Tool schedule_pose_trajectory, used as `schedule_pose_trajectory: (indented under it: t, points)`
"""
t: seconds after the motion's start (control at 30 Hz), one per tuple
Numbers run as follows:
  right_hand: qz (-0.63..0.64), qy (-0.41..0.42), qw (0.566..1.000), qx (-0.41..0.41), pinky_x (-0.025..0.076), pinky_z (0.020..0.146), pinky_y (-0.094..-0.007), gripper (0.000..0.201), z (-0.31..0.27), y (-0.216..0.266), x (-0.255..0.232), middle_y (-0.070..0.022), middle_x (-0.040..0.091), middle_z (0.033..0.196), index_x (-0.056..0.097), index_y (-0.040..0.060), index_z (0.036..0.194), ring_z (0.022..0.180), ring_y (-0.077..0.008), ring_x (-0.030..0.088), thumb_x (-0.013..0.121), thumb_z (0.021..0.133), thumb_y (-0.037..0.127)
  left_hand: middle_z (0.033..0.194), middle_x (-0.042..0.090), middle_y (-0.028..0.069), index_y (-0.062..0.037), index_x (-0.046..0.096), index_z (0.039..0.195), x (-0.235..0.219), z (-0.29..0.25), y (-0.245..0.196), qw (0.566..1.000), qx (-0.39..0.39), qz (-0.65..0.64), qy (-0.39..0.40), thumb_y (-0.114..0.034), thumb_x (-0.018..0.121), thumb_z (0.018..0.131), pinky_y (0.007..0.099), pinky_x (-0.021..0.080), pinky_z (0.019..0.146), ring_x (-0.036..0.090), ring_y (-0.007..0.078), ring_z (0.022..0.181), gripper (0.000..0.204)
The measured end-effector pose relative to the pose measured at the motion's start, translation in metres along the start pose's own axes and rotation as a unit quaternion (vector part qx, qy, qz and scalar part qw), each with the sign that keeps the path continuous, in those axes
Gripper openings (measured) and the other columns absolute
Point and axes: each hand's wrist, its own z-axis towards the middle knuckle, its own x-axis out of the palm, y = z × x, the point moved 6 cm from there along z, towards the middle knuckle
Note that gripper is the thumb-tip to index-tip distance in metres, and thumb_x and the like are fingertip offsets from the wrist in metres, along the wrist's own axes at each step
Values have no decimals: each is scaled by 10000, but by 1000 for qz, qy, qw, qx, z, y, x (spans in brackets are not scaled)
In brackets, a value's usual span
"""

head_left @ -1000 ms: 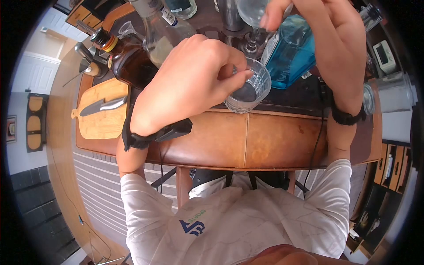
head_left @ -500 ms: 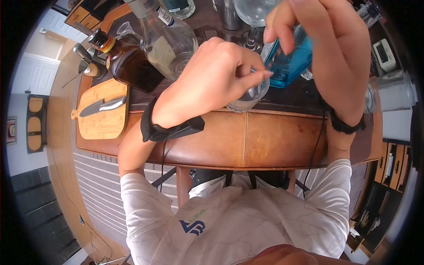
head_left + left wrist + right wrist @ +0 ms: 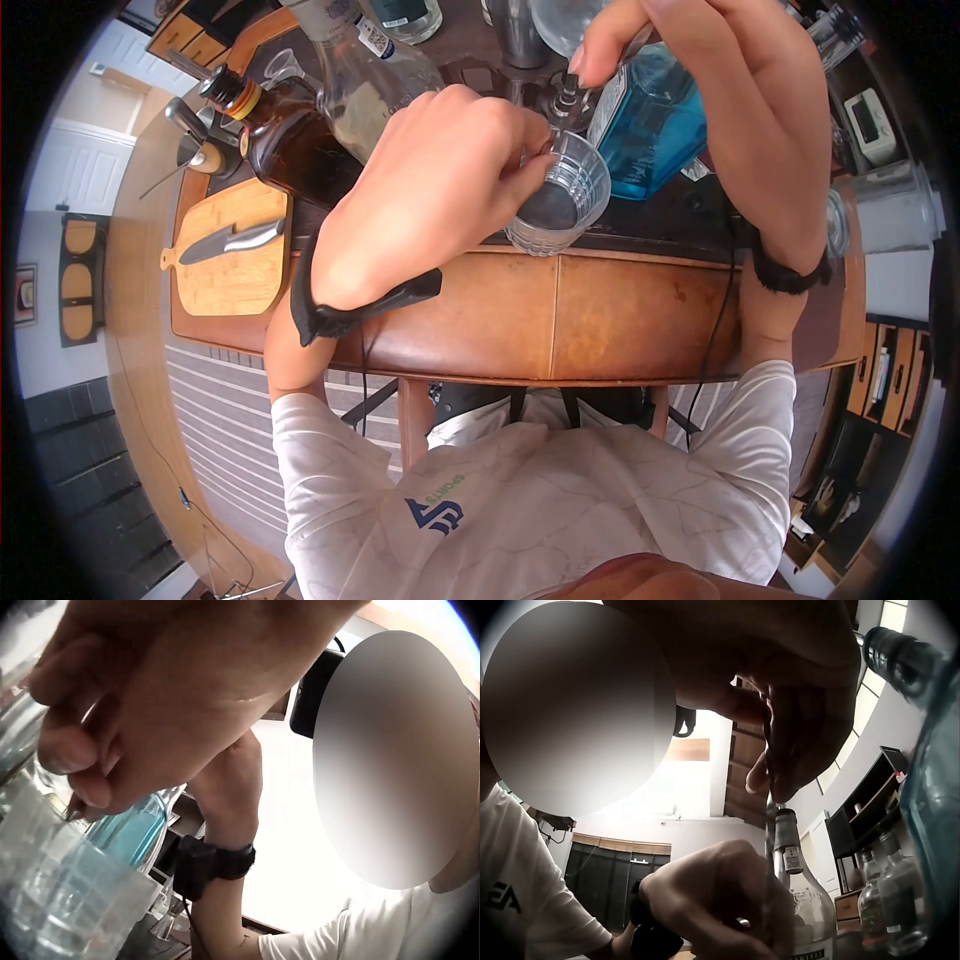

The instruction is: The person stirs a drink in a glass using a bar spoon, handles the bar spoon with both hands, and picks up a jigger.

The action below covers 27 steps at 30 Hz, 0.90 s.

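Observation:
A long twisted metal bar spoon (image 3: 771, 817) runs between the two hands in the right wrist view. My right hand (image 3: 755, 120), raised above the table, pinches its upper part between thumb and fingers. Lower down, the left hand (image 3: 425, 195) pinches the spoon right over the rim of a cut-glass tumbler (image 3: 545, 238). The tumbler stands near the table's front edge and looks clear inside. Its ridged wall shows large below the left fingertips in the left wrist view. The spoon's lower end is mostly hidden by the left fingers.
Behind the tumbler are a blue bottle (image 3: 655, 130), a stemmed glass (image 3: 555, 20) and a metal shaker (image 3: 520, 35). A clear bottle (image 3: 355, 80) and a brown bottle (image 3: 290, 145) stand to the left. A knife (image 3: 230, 242) lies on a wooden cutting board (image 3: 240, 285).
The left hand swung right across the tumbler's mouth, then back left to its near-left rim. The right hand shifted slightly as well, still above the blue bottle. The tumbler stayed in place.

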Motion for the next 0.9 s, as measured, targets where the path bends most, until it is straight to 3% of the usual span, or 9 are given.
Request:
schedule_pose_trajectory:
  t: [0.17, 0.23, 0.37, 0.53, 0.6, 0.7, 0.77, 0.87, 0.9]
  points:
    - [-7, -14, 1000, -4, 511, 728, -238, 228, 0, -1, -3, -84, 660, 862, 587, -47, 1077, 788, -114, 637, 442, 1067, 129, 559, 572, 110, 1, 708, 824, 2, -2, -6, 997, 29, -41, 56, -123, 757, 876, 339, 424, 506, 531, 241, 480, 143]
    - [-18, -14, 1000, 12, 509, 726, -234, 228, -2, 3, -6, -79, 662, 863, 587, -41, 1071, 789, -109, 633, 440, 1066, 133, 568, 564, 101, 3, 714, 826, 10, -1, -5, 987, 22, -123, 98, -114, 762, 882, 316, 422, 499, 502, 185, 480, 138]
    - [-43, -25, 997, 63, 502, 715, -225, 235, -3, 10, -7, -65, 666, 863, 589, -26, 1056, 785, -93, 622, 428, 1063, 145, 586, 574, 98, 13, 721, 845, 19, 1, -7, 981, 56, -159, 98, -114, 760, 895, 296, 420, 493, 495, 142, 491, 142]
    - [-77, -22, 996, 35, 498, 712, -222, 244, -2, 11, -7, -64, 664, 860, 588, -29, 1055, 783, -88, 614, 402, 1055, 129, 592, 585, 82, 14, 736, 880, 27, 6, -8, 974, 85, -197, 72, -115, 762, 902, 280, 412, 488, 496, 115, 503, 133]
    - [-87, -31, 995, 38, 499, 715, -225, 243, -2, 16, -9, -67, 662, 861, 587, -31, 1052, 787, -89, 613, 397, 1051, 120, 580, 575, 81, 9, 740, 881, 29, 8, -11, 975, 75, -198, 65, -115, 763, 900, 282, 407, 483, 492, 115, 495, 127]
    - [-77, 22, 997, -8, 501, 722, -232, 251, -3, 29, -1, -72, 650, 876, 583, -41, 1047, 797, -93, 608, 377, 1046, 101, 556, 550, 76, 0, 744, 875, 28, 7, -14, 980, 64, -185, 43, -116, 764, 897, 283, 395, 473, 475, 115, 479, 120]
    - [-93, -13, 995, -19, 504, 729, -243, 251, -7, 31, 3, -76, 639, 891, 580, -46, 1051, 799, -101, 604, 372, 1042, 94, 543, 537, 73, -3, 743, 868, 29, 8, -15, 983, 65, -171, 29, -117, 764, 895, 282, 387, 468, 462, 116, 470, 119]
    - [-150, 15, 988, -41, 506, 725, -252, 252, -9, 33, 7, -84, 636, 898, 585, -48, 1048, 794, -107, 600, 375, 1036, 92, 533, 535, 86, -4, 729, 828, 28, 9, -12, 989, 45, -143, -1, -124, 771, 867, 302, 403, 477, 487, 166, 455, 133]
    - [-150, 16, 988, -42, 506, 725, -252, 252, -9, 30, 6, -84, 636, 898, 585, -48, 1048, 794, -107, 600, 375, 1036, 92, 590, 598, 119, -23, 735, 829, 26, 10, -12, 993, 37, -110, -4, -138, 751, 858, 371, 461, 537, 572, 270, 546, 119]
